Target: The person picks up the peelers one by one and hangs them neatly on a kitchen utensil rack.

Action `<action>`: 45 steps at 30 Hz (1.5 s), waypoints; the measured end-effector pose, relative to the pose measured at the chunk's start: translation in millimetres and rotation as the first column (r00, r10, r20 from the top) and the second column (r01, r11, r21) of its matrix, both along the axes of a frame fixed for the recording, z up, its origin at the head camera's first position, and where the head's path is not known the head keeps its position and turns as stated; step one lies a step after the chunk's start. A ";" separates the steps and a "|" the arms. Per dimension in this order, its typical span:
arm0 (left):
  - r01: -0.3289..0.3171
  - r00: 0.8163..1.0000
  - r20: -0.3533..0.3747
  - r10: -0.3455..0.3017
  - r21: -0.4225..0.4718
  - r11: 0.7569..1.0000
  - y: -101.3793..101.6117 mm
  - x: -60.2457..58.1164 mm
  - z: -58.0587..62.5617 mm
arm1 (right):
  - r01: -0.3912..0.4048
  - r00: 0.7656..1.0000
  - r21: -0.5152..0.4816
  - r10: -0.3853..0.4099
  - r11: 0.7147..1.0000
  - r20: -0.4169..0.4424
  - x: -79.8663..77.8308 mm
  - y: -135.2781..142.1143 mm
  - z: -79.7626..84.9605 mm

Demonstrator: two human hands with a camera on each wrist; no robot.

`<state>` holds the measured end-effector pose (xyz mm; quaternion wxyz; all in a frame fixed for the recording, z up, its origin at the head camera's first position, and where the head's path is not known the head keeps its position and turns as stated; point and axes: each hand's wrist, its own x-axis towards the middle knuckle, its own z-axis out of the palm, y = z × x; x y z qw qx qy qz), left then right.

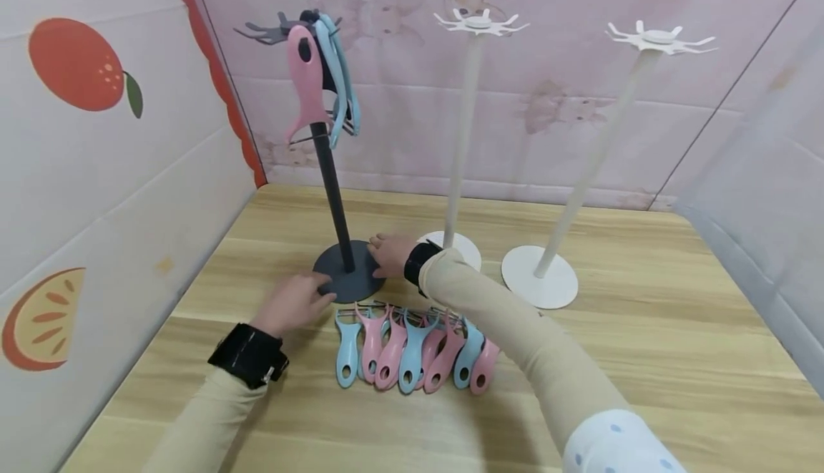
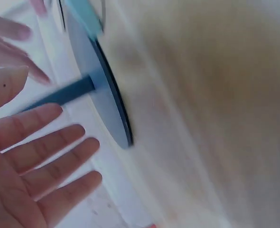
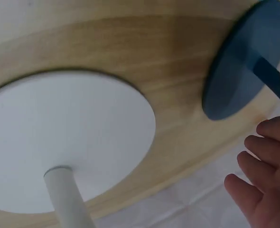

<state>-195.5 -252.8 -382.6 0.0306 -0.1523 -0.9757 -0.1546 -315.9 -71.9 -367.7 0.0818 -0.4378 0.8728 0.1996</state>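
Note:
A dark grey stand (image 1: 331, 187) rises from a round base, with hooks at its top. One pink peeler (image 1: 305, 76) and light-blue peelers (image 1: 344, 79) hang from those hooks. My left hand (image 1: 292, 305) is at the base's front left edge, its fingers spread and nothing in them, as the left wrist view shows. On the base's other side, my right hand (image 1: 393, 252) reaches in with fingertips right at the rim. Its fingers are loosely bent around no object in the right wrist view. Just in front of the base lies a row of pink and blue peelers (image 1: 410, 358), handles toward me.
Two white stands with hooked tops, the middle one (image 1: 462, 129) and the right one (image 1: 592, 165), stand to the right. My right forearm crosses in front of the middle stand's base (image 3: 97, 128). Walls border the wooden table (image 1: 676, 358) at back, left and right.

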 end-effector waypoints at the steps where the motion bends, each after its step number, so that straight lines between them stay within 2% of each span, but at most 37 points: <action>1: 0.024 1.000 0.003 -0.024 0.006 1.000 3.3 4.9 0.1 | 0.001 1.000 0.012 -0.001 1.000 0.007 0.4 -1.8 -3.9; 3: 0.103 0.995 0.016 -0.103 0.008 0.995 9.4 14.2 0.0 | 0.012 0.999 0.028 -0.013 1.000 0.035 2.3 -5.0 -9.5; 5: 0.213 0.977 0.005 -0.213 -0.017 0.977 14.0 22.2 -0.7 | 0.026 0.999 0.043 -0.028 0.999 0.043 5.9 -7.4 -11.4; 9: 0.392 0.918 -0.034 -0.396 -0.095 0.915 19.9 34.5 -3.1 | 0.055 0.998 0.071 -0.058 0.996 0.039 11.9 -12.3 -10.2; 13: 0.450 0.888 -0.030 -0.459 -0.158 0.879 24.5 41.7 -8.8 | 0.100 0.993 0.085 -0.105 0.991 0.051 8.5 -19.2 -16.8; 17: 0.456 0.877 -0.047 -0.479 -0.236 0.858 29.5 44.9 -14.0 | 0.120 0.990 0.117 -0.128 0.986 0.061 3.4 -20.3 -29.7; 19: 0.444 0.878 -0.057 -0.475 -0.271 0.854 31.9 46.3 -14.7 | 0.123 0.988 0.124 -0.133 0.985 0.077 3.1 -19.3 -32.9; 24: 0.416 0.891 -0.039 -0.453 -0.330 0.847 34.5 50.1 -12.1 | 0.128 0.984 0.071 -0.136 0.989 0.117 7.6 -17.6 -30.3; 29: 0.420 0.893 -0.010 -0.449 -0.336 0.843 34.0 53.0 -6.1 | 0.116 0.985 0.032 -0.119 0.993 0.124 9.4 -13.6 -29.9; 33: 0.424 0.900 -0.008 -0.436 -0.223 0.878 29.2 55.1 3.4 | 0.112 0.987 0.014 -0.113 0.994 0.116 9.9 -12.3 -32.8; 38: 0.399 0.917 0.006 -0.399 -0.019 0.917 19.9 53.4 17.9 | 0.124 0.986 0.013 -0.124 0.992 0.111 9.4 -12.7 -34.4; 42: 0.354 0.935 -0.011 -0.355 0.117 0.928 15.2 49.1 24.9 | 0.129 0.986 0.030 -0.131 0.991 0.105 8.7 -12.3 -34.9; 45: 0.335 0.942 -0.089 -0.323 0.203 0.920 14.7 45.6 28.7 | 0.131 0.986 0.043 -0.135 0.990 0.103 7.8 -12.4 -35.9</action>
